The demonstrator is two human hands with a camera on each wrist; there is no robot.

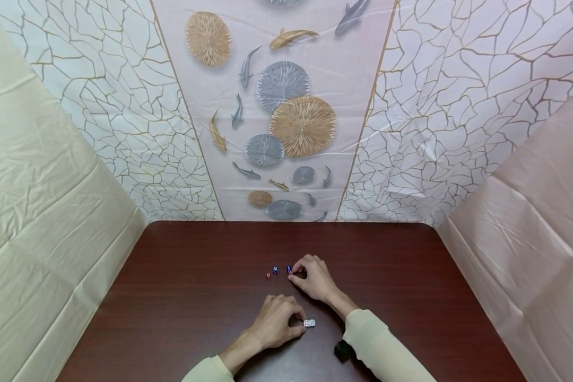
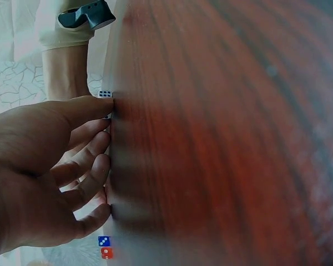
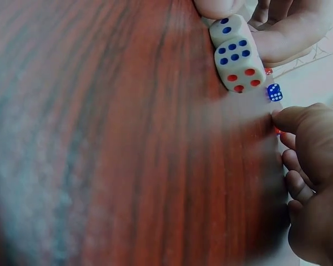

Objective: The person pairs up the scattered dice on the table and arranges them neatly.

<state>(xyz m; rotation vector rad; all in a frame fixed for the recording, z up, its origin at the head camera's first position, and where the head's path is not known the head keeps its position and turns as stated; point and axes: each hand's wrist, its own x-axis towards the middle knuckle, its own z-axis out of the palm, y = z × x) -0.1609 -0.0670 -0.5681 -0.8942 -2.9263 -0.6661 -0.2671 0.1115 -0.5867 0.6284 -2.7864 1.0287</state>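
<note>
Two white dice (image 1: 309, 323) sit side by side on the table in front of my left hand (image 1: 279, 320), whose thumb and fingertips pinch the left one. The right wrist view shows these white dice (image 3: 238, 55) up close, with red and blue pips. Farther back, my right hand (image 1: 317, 277) pinches a red die (image 1: 291, 272) between thumb and forefinger, against a blue die (image 1: 288, 268). Fingers partly cover that red die. To their left, another blue die (image 1: 275, 270) and another red die (image 1: 268, 276) lie near each other.
The dark reddish-brown wooden table (image 1: 186, 297) reaches back to a patterned cloth backdrop (image 1: 281, 175). Plain cloth walls (image 1: 43, 201) stand at both sides. A black device (image 1: 343, 350) is by the right sleeve.
</note>
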